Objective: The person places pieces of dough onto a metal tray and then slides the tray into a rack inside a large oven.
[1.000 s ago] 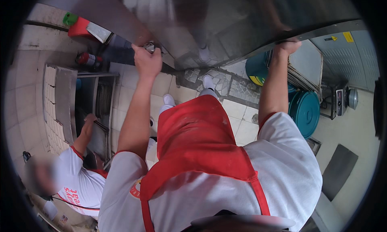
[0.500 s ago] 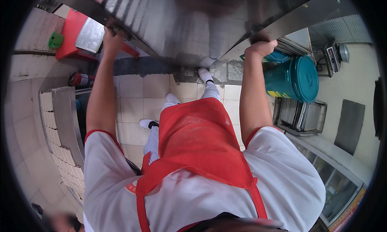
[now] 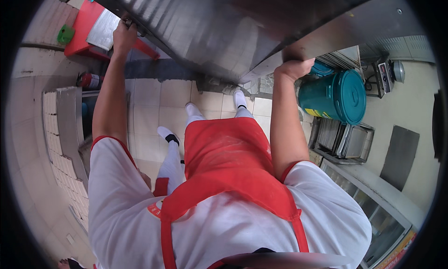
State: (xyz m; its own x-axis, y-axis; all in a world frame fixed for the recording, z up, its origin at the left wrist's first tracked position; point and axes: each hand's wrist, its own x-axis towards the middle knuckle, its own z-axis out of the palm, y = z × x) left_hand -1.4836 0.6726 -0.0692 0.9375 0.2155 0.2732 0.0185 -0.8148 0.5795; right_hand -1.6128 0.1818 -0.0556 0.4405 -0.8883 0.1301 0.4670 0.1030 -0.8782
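Note:
A large stainless-steel panel, shiny and boxlike, fills the top of the view, and I cannot make out what kind of equipment it is. My left hand is closed around its left edge beside a small metal fitting, with that arm stretched out. On the right side my right hand is closed at the panel's lower edge, its fingers partly hidden by the metal. A red apron dusted with white covers my front. Below the panel, white shoes stand on the tiles.
A red table with a metal tray stands far left, above a fire extinguisher. Right are a lidded teal bucket, racked trays, a scale and a glass-doored cabinet. Another person's leg is close on my left.
The steel panel has shifted and tilted in view, its lower right face showing larger. Both my hands, still on it, have moved slightly left. The person at the lower left is now barely visible.

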